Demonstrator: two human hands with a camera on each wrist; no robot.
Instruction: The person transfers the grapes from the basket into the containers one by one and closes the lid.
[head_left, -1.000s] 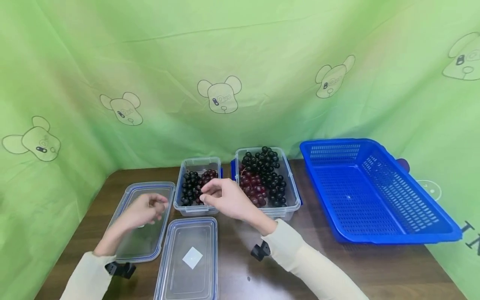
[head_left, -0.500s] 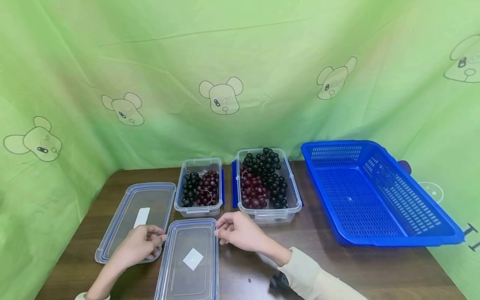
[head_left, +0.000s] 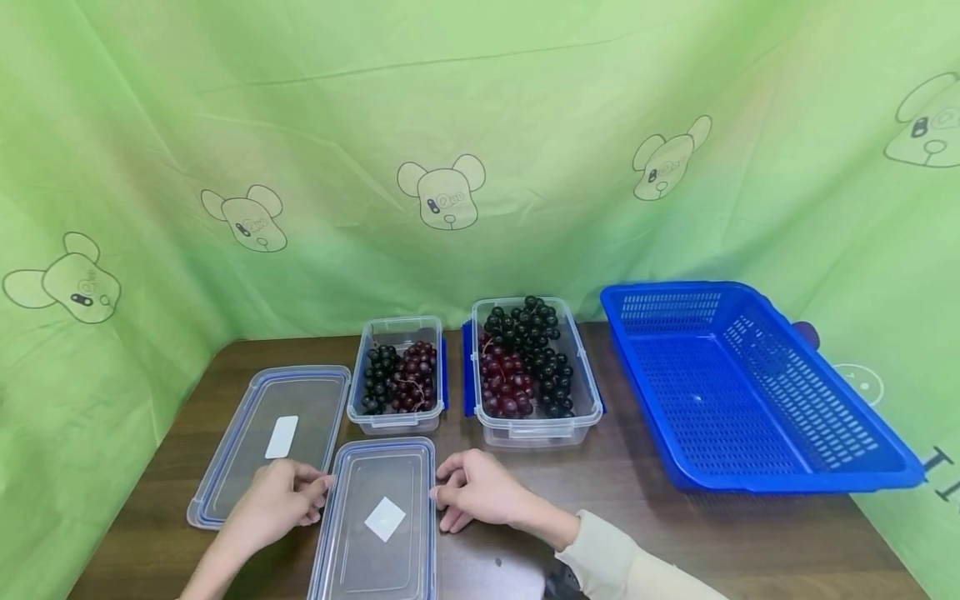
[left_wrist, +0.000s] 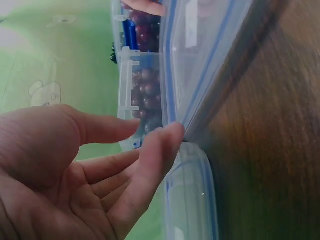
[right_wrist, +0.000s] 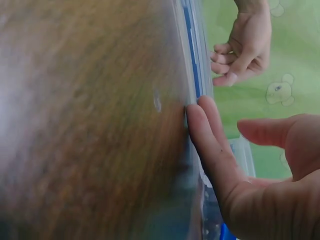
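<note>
Green cloth backdrop (head_left: pixel 450 100) printed with mouse heads, brown wooden table (head_left: pixel 645 542) below it. Far left: a clear, blue-edged lid (head_left: pixel 307 400) lies flat with a white label (head_left: pixel 282 437). Your left hand (head_left: pixel 270 504) covers its near right corner, fingers loosely bent, index tip at the left edge of the near lid (head_left: pixel 382 558), thumb apart: nothing gripped. The near lid lies between your hands, a diamond sticker (head_left: pixel 386 519) on top. Behind it, the small container (head_left: pixel 397 423), uncovered, with black and red grapes. Your right hand (head_left: pixel 487 492) is at the near lid's right edge, two fingertips against it, thumb clear, so no pinch there either. Beyond, the large container (head_left: pixel 538 435), also uncovered; its black grapes heap high at the far end. Far right, a blue basket (head_left: pixel 795 481).

Risks, in my judgement: with only fingertips on the smooth edges, uneven pressure could skid or twist the near lid. Your left knuckles could nudge the neighbouring lid. Those heaped grapes look easily bruised by pressure from above.
</note>
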